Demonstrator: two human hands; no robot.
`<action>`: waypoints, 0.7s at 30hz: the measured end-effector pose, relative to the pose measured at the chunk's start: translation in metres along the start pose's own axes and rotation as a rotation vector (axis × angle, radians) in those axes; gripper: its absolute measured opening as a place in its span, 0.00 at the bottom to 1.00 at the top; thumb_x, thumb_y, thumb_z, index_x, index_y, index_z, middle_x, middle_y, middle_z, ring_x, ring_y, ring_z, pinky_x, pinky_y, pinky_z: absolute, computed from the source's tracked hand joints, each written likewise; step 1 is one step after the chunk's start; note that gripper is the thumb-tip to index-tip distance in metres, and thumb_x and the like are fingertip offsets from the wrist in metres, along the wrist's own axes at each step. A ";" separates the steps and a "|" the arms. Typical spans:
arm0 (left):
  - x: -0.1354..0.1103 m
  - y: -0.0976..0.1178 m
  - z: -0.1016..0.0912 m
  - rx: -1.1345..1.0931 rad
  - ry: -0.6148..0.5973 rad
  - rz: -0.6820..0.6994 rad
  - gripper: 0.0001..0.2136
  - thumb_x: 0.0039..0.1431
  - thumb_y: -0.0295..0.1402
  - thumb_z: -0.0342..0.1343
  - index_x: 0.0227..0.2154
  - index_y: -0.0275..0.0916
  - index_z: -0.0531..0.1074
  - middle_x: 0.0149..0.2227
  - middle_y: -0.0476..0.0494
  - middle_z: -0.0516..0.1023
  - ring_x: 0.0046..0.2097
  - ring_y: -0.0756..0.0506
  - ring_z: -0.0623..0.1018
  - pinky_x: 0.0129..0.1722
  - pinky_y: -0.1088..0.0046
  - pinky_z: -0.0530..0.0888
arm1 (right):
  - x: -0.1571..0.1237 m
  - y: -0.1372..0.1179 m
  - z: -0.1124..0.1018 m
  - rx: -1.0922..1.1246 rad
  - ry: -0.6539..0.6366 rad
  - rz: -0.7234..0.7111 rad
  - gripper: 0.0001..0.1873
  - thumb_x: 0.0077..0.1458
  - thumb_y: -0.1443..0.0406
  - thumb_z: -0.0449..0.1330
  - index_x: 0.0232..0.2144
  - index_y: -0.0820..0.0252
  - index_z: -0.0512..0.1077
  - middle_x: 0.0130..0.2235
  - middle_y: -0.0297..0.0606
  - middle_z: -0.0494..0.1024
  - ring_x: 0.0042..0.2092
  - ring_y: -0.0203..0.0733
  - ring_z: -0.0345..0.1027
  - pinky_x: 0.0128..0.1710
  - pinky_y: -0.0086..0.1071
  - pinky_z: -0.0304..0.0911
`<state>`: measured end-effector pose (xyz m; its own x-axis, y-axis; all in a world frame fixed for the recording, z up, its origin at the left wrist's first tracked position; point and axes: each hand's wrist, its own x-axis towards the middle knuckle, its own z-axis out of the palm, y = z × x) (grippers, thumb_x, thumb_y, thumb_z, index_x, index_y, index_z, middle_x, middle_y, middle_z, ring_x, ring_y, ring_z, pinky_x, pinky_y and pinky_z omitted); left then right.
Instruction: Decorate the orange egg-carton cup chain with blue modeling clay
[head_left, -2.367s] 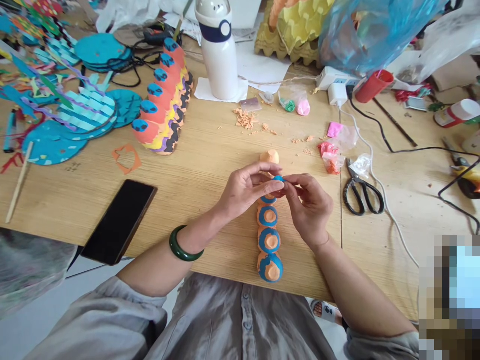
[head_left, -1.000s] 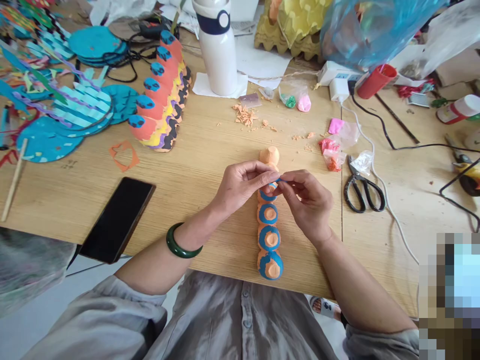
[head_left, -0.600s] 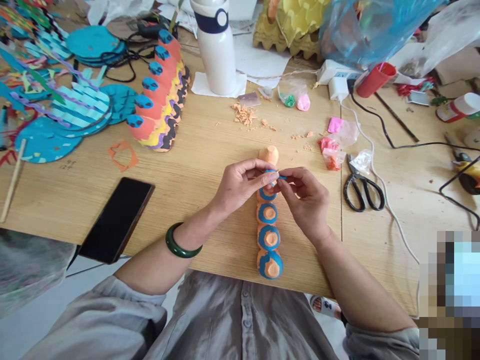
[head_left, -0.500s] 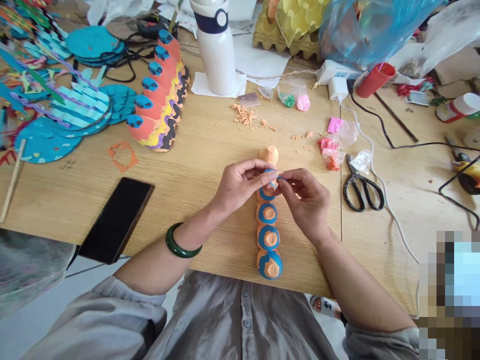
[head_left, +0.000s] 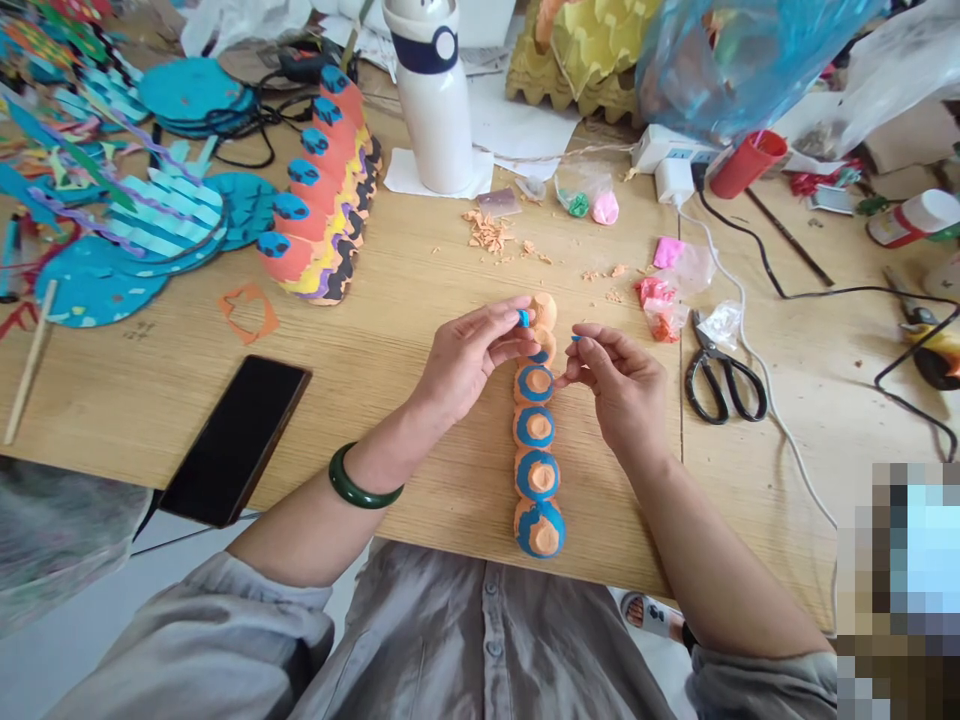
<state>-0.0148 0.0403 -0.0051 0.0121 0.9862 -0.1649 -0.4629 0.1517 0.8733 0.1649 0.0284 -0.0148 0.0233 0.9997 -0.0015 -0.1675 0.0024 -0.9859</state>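
An orange egg-carton strip (head_left: pixel 537 440) lies lengthwise on the wooden table (head_left: pixel 390 340), its bumps ringed with blue clay. My left hand (head_left: pixel 469 355) pinches a small bit of blue clay (head_left: pixel 523 318) beside the strip's far bumps. My right hand (head_left: pixel 619 385) pinches another tiny bit of blue clay (head_left: pixel 576 339) just right of the strip. A green bangle (head_left: pixel 360 485) sits on my left wrist.
Black scissors (head_left: pixel 721 375) lie right of my hands, a black phone (head_left: pixel 236 440) at the near left edge. A painted egg-carton piece (head_left: pixel 322 200), blue paper discs (head_left: pixel 135 240), a white bottle (head_left: pixel 435 95), clay bags (head_left: pixel 592 200) and cables (head_left: pixel 787 290) fill the back.
My hands were joined over the strip's far bump, working the blue clay. They have pulled apart, each with a bit of blue clay, and the left hand moved farther up the strip.
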 end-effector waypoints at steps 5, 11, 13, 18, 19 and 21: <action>0.002 0.002 -0.003 0.056 -0.006 0.002 0.16 0.50 0.41 0.74 0.39 0.38 0.83 0.32 0.48 0.82 0.28 0.55 0.74 0.31 0.77 0.76 | 0.005 0.005 -0.006 0.000 -0.020 0.032 0.14 0.56 0.54 0.71 0.38 0.55 0.77 0.30 0.30 0.78 0.28 0.34 0.72 0.28 0.32 0.78; 0.004 0.004 -0.003 0.028 0.015 -0.079 0.05 0.56 0.31 0.63 0.29 0.35 0.77 0.31 0.46 0.78 0.28 0.53 0.75 0.28 0.76 0.77 | 0.010 0.008 -0.007 0.093 -0.034 0.164 0.16 0.48 0.56 0.76 0.37 0.56 0.80 0.31 0.31 0.79 0.31 0.35 0.73 0.32 0.33 0.79; 0.006 0.005 -0.005 -0.003 0.029 -0.082 0.05 0.54 0.28 0.59 0.25 0.35 0.74 0.29 0.47 0.75 0.28 0.52 0.75 0.27 0.76 0.76 | 0.011 0.010 -0.007 0.120 -0.015 0.192 0.16 0.46 0.56 0.77 0.36 0.56 0.81 0.31 0.32 0.80 0.31 0.35 0.73 0.31 0.32 0.78; 0.012 0.001 -0.018 0.287 0.067 -0.051 0.05 0.58 0.29 0.59 0.30 0.36 0.79 0.22 0.53 0.67 0.20 0.55 0.64 0.18 0.79 0.69 | 0.011 0.016 -0.007 0.061 0.051 0.115 0.14 0.47 0.56 0.76 0.32 0.55 0.81 0.33 0.32 0.82 0.33 0.36 0.75 0.35 0.33 0.79; 0.012 0.000 -0.021 0.387 0.093 -0.048 0.05 0.58 0.27 0.59 0.34 0.35 0.80 0.24 0.52 0.71 0.19 0.56 0.65 0.17 0.79 0.68 | 0.010 0.017 -0.007 0.025 0.066 0.082 0.13 0.48 0.56 0.76 0.33 0.55 0.81 0.35 0.33 0.83 0.35 0.36 0.77 0.38 0.34 0.79; 0.012 0.000 -0.022 0.502 0.102 -0.089 0.08 0.60 0.25 0.58 0.37 0.33 0.81 0.32 0.46 0.80 0.18 0.57 0.64 0.17 0.79 0.69 | 0.009 0.018 -0.007 -0.040 0.074 0.024 0.13 0.51 0.55 0.74 0.34 0.55 0.81 0.40 0.35 0.85 0.41 0.39 0.79 0.45 0.37 0.79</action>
<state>-0.0342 0.0507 -0.0174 -0.0663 0.9603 -0.2710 0.0182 0.2727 0.9619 0.1692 0.0375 -0.0342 0.0926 0.9950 -0.0363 -0.1296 -0.0241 -0.9913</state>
